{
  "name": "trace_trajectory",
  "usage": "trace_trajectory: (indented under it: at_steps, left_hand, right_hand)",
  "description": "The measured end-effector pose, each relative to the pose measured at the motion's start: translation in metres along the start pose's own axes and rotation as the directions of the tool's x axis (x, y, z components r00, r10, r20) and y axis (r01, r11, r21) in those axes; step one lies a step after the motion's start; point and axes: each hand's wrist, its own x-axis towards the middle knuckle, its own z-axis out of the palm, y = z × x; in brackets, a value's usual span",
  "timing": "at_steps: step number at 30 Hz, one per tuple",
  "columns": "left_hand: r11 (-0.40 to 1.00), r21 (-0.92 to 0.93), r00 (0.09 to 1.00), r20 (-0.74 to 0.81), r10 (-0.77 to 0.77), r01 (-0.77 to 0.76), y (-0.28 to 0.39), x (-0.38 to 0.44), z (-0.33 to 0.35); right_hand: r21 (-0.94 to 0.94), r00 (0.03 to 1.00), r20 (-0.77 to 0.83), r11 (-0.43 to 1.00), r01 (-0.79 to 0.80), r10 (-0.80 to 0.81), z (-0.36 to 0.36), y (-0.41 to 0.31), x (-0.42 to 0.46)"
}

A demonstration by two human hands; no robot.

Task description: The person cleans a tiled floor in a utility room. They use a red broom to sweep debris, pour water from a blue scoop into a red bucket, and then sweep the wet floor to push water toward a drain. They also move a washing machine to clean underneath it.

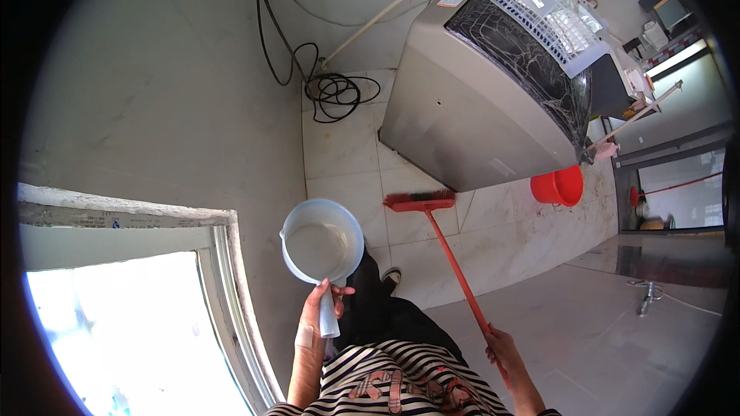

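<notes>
A translucent plastic water ladle (321,240) hangs in front of me at the left, its round bowl facing up and a small spout on its left rim. My left hand (324,305) grips its short handle, and a pale patch sticks to that wrist. In my right hand (502,346) is the red handle of a push broom (459,268). The broom head (421,200) rests on the tiled floor beside the lower edge of a grey top-loading washing machine (462,104). Whether the ladle holds any water I cannot tell.
A red bucket (558,186) stands past the washing machine. On the machine lies a white plastic basket (537,8) of small items. Coiled black hose or cable (341,95) lies in the wall corner. A bright window (127,323) is at left, a faucet (647,297) at right.
</notes>
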Motion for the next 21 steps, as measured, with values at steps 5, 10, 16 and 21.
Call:
trace_trajectory:
  at_steps: [5,10,16,21]
  left_hand:
    - [0.998,-0.063,0.999,-0.032,0.020,-0.022,0.005,0.006,-0.014]
    - [0.999,-0.046,0.999,-0.041,0.002,-0.004,0.032,0.035,-0.014]
    - [0.999,0.044,0.999,-0.041,-0.008,0.010,0.089,0.067,0.001]
    - [0.997,0.052,0.998,-0.025,-0.061,0.062,0.118,0.102,0.012]
  right_hand:
    - [0.087,0.992,0.109,0.994,-0.067,0.057,0.038,-0.037,-0.025]
    - [0.241,0.959,0.276,0.971,-0.011,-0.058,0.102,-0.077,0.014]
    - [0.251,0.976,0.220,0.966,-0.067,0.010,0.149,-0.097,0.061]
    - [0.257,0.992,0.088,0.960,-0.108,0.087,0.119,-0.058,0.042]
